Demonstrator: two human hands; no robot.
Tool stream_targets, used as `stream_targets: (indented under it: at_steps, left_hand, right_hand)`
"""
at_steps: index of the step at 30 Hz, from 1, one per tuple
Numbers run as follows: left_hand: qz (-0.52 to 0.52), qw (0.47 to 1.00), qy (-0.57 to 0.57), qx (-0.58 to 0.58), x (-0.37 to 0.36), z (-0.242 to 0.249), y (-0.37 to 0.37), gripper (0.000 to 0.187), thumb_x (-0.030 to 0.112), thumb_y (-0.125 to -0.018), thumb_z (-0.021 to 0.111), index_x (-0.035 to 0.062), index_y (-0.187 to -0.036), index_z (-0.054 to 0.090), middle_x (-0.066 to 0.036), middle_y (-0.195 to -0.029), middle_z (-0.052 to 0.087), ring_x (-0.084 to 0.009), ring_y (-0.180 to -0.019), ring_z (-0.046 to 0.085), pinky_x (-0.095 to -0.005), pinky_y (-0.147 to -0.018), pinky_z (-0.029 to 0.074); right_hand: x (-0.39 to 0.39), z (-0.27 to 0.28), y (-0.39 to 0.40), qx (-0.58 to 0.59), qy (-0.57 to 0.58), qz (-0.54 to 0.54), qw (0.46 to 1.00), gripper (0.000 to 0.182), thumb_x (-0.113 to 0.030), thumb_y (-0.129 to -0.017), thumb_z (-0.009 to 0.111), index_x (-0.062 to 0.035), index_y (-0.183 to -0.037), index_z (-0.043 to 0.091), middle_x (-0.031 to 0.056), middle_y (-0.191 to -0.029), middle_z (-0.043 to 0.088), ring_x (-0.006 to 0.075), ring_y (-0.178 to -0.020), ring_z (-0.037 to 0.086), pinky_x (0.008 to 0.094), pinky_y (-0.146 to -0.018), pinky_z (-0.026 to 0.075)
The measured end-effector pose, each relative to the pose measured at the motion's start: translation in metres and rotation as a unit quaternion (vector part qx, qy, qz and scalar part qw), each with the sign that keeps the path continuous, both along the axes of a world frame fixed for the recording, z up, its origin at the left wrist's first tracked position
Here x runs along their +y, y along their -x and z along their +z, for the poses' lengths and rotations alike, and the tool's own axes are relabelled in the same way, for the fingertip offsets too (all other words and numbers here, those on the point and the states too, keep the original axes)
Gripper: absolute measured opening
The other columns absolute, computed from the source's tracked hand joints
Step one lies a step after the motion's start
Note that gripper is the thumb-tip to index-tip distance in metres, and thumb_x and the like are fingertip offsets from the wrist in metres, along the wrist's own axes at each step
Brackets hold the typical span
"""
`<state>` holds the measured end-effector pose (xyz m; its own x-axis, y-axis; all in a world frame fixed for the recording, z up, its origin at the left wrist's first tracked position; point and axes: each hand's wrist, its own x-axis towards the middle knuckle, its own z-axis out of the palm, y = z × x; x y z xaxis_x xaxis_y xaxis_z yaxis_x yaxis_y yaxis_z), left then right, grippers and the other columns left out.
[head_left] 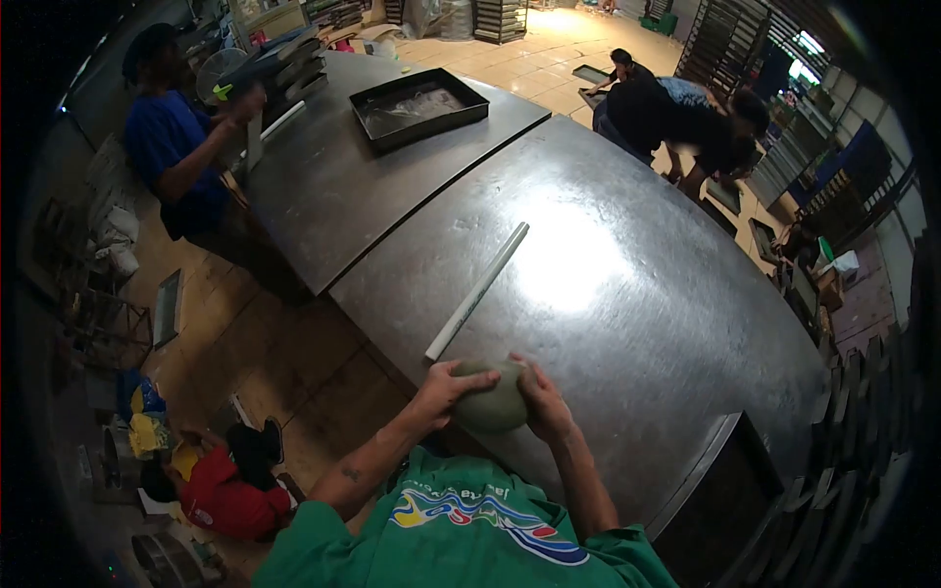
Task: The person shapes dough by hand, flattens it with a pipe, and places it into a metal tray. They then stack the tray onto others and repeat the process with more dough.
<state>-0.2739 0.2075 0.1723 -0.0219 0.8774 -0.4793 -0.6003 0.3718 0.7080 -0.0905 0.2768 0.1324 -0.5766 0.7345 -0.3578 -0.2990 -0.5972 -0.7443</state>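
A smooth, rounded lump of green dough [492, 402] is held up between both my hands, just in front of my chest at the table's near edge. My left hand [449, 390] grips its left side, thumb across the top. On the opposite side my right hand [545, 400] is wrapped round it, its fingers partly hidden. A pale, straight rolling rod [477, 292] lies on the metal table [412, 279], its near end close to my left hand.
Beyond a seam, a dark rectangular tray [420, 106] sits on the far tabletop. Another tray [720, 490] stands at the near right. A person in blue [172, 137] works at the left; a person in red [230, 490] is low on the floor. More people [676, 118] bend beyond the right edge.
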Motion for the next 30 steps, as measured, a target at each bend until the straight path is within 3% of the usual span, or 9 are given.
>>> stream_targets:
  at_steps: [5, 8, 12, 17, 20, 23, 28, 29, 30]
  left_hand:
    - [-0.044, 0.999, 0.011, -0.019, 0.036, -0.009, 0.058, 0.035, 0.014, -0.081, 0.076, -0.0065, -0.105, 0.061, -0.012, -0.096, 0.067, -0.0185, -0.083, 0.066, -0.0307, -0.074, 0.057]
    - [-0.089, 0.995, -0.024, -0.044, 0.074, -0.003, 0.097, 0.036, 0.016, -0.082, 0.074, -0.0073, -0.106, 0.061, -0.013, -0.097, 0.067, -0.0178, -0.085, 0.066, -0.0302, -0.076, 0.056]
    - [-0.156, 0.987, 0.029, -0.037, 0.122, -0.034, 0.174, 0.039, 0.020, -0.085, 0.072, -0.0059, -0.111, 0.059, -0.012, -0.101, 0.066, -0.0181, -0.085, 0.065, -0.0300, -0.076, 0.055]
    - [0.024, 0.997, -0.001, 0.079, 0.131, -0.075, 0.248, 0.037, 0.025, -0.089, 0.067, -0.0008, -0.113, 0.057, -0.012, -0.093, 0.066, -0.0156, -0.074, 0.064, -0.0276, -0.072, 0.053]
    - [0.095, 0.993, 0.036, 0.054, 0.112, -0.078, 0.300, 0.026, 0.025, -0.090, 0.064, 0.0020, -0.101, 0.059, -0.010, -0.082, 0.065, -0.0125, -0.060, 0.060, -0.0257, -0.062, 0.051]
    - [0.100, 0.989, 0.065, 0.083, 0.085, -0.088, 0.331, 0.027, 0.029, -0.092, 0.062, 0.0021, -0.096, 0.060, -0.005, -0.073, 0.062, -0.0100, -0.052, 0.054, -0.0251, -0.057, 0.050]
    - [0.106, 0.985, 0.067, 0.116, 0.076, -0.079, 0.349, 0.023, 0.025, -0.090, 0.065, 0.0024, -0.088, 0.060, -0.004, -0.065, 0.058, -0.0080, -0.044, 0.047, -0.0222, -0.047, 0.044]
    - [0.093, 0.985, 0.058, 0.130, 0.078, -0.074, 0.350, 0.023, 0.024, -0.090, 0.065, 0.0016, -0.089, 0.060, -0.005, -0.068, 0.060, -0.0088, -0.049, 0.051, -0.0230, -0.050, 0.045]
    - [0.094, 0.985, 0.053, 0.134, 0.084, -0.070, 0.350, 0.023, 0.024, -0.090, 0.065, 0.0016, -0.089, 0.060, -0.005, -0.068, 0.060, -0.0088, -0.049, 0.051, -0.0230, -0.050, 0.045]
  right_hand:
    - [0.017, 0.007, 0.017, -0.094, -0.027, 0.063, 0.993, 0.052, -0.027, -0.088, 0.069, 0.0056, -0.125, 0.051, 0.0120, -0.115, 0.060, 0.0196, -0.104, 0.058, 0.0322, -0.091, 0.046]
    - [0.025, 0.006, 0.064, 0.181, 0.065, -0.047, 0.980, 0.047, -0.022, -0.089, 0.067, 0.0071, -0.123, 0.053, 0.0124, -0.114, 0.061, 0.0202, -0.104, 0.059, 0.0329, -0.092, 0.047]
    - [0.087, 0.035, 0.122, 0.002, 0.079, 0.040, 0.996, 0.043, -0.013, -0.082, 0.073, 0.0069, -0.117, 0.058, 0.0130, -0.109, 0.064, 0.0206, -0.101, 0.060, 0.0342, -0.093, 0.048]
    - [0.199, 0.126, 0.199, -0.212, -0.152, -0.054, 0.964, 0.032, -0.006, -0.075, 0.075, 0.0031, -0.104, 0.067, 0.0107, -0.092, 0.068, 0.0175, -0.082, 0.065, 0.0305, -0.078, 0.053]
    - [0.254, 0.147, 0.236, -0.200, -0.498, -0.194, 0.821, 0.034, 0.000, -0.078, 0.067, 0.0023, -0.112, 0.063, 0.0153, -0.102, 0.067, 0.0221, -0.091, 0.066, 0.0308, -0.083, 0.053]
    - [0.321, 0.092, 0.283, -0.374, -0.707, -0.325, 0.506, 0.040, 0.004, -0.083, 0.057, -0.0033, -0.123, 0.056, 0.0233, -0.116, 0.061, 0.0388, -0.109, 0.060, 0.0403, -0.091, 0.051]
    - [0.338, -0.105, 0.281, -0.605, -0.610, 0.158, 0.487, 0.052, 0.000, -0.072, 0.055, -0.0083, -0.123, 0.047, 0.0205, -0.131, 0.044, 0.0448, -0.110, 0.053, 0.0487, -0.094, 0.046]
    - [0.325, -0.124, 0.282, -0.663, -0.686, 0.091, 0.286, 0.048, -0.003, -0.070, 0.057, -0.0111, -0.117, 0.054, 0.0212, -0.121, 0.053, 0.0423, -0.105, 0.057, 0.0479, -0.091, 0.048]
    - [0.329, -0.116, 0.291, -0.663, -0.687, 0.084, 0.285, 0.048, -0.003, -0.070, 0.057, -0.0111, -0.117, 0.054, 0.0212, -0.121, 0.053, 0.0423, -0.105, 0.057, 0.0479, -0.091, 0.048]
